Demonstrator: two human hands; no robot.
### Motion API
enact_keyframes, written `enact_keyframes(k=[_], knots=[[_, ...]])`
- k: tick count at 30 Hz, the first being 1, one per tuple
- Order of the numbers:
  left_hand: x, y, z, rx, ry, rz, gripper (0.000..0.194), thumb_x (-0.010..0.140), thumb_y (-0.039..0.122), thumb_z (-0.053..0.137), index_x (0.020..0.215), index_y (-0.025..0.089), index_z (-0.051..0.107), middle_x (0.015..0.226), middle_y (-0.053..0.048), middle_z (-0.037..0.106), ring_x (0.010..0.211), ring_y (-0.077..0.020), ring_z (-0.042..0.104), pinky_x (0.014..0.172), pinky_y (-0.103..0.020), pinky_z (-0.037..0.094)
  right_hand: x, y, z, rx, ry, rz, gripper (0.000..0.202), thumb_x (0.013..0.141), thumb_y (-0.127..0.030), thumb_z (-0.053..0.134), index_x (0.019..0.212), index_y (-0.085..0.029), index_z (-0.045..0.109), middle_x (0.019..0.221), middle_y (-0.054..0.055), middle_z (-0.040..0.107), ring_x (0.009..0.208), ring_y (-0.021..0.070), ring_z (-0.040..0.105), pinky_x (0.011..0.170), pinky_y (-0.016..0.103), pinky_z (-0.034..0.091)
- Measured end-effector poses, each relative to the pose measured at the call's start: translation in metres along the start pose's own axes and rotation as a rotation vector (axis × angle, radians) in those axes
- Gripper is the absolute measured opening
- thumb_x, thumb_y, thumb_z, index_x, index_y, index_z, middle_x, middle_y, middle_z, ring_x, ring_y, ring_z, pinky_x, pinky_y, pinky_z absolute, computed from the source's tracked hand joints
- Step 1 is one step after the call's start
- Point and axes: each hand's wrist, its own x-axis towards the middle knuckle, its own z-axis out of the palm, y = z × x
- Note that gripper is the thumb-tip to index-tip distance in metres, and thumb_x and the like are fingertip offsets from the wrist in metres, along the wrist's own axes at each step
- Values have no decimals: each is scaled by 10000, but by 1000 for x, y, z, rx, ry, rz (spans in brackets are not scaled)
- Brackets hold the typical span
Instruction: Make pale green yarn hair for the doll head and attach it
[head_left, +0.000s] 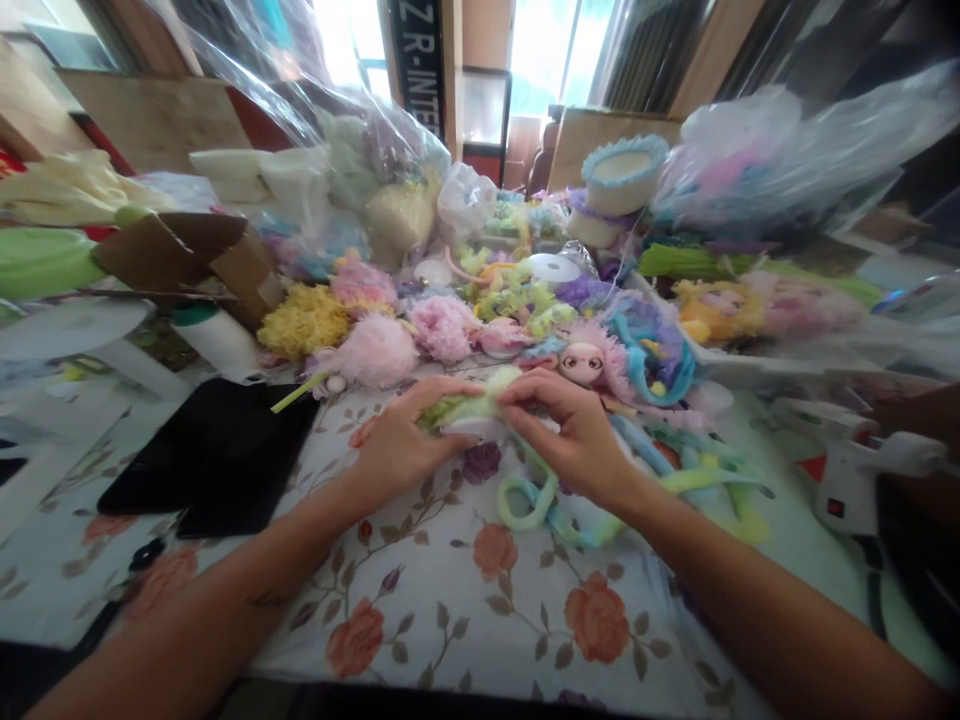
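Note:
Above the flowered tablecloth (420, 590), both hands meet at a small pale-green fluffy piece (501, 382) with a smooth white part (471, 428) underneath. My left hand (409, 430) grips this piece from the left, thumb below and fingers on top. Fingertips of my right hand (562, 420) pinch the fluff at its right side. A green-and-blue fuzzy strip (525, 505) curls on the cloth below my right hand; whether it joins the held piece I cannot tell. Just beyond my hands lies a pink-haired doll head (583, 362).
Several fluffy pompoms (379, 350) and coloured fuzzy strips (652, 350) crowd the far side. Black tablets (217, 460) lie at left, near a thread cone (217, 335). On the right is a white glue gun (847, 470) with its cord. Plastic bags and a cardboard box (187, 260) stand behind.

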Motion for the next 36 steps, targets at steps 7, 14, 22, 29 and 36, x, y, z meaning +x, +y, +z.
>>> enact_keyframes(k=[7,14,22,29,36], knots=[[-3,4,5,67,82,-6,413,737,310,770,1133,262,662,1154,-43,680,1117,-253,594,1005,-386,429,-15,4,23,-389,10,-261,314,903,-135,498,1211,-164,553,1150,147,589,1117,255,539,969,438,460],[-7,1,9,115,88,44,384,762,233,740,1135,243,653,1129,-24,680,1071,-209,602,985,-326,433,-19,9,31,-489,-56,-323,299,897,-116,497,1190,-139,549,1108,145,590,1051,268,520,942,450,473],[-5,2,10,144,86,21,393,749,193,747,1128,241,655,1129,-14,684,1081,-193,611,983,-321,446,-19,12,31,-410,-4,-261,309,867,-100,521,1169,-149,568,1026,112,613,978,242,567,873,406,510],[-5,1,9,85,154,-38,442,719,295,789,1137,255,648,1177,-24,678,1130,-224,606,1005,-359,450,-18,10,23,-494,161,-370,413,869,-120,538,1275,-176,484,1207,149,560,1170,281,517,1024,477,430],[-6,3,8,-26,227,-60,473,685,348,817,1120,261,651,1169,-29,667,1087,-233,619,930,-337,492,-15,21,25,-340,141,-155,652,784,-325,730,1341,-234,404,1268,146,502,1199,309,498,1013,521,442]])
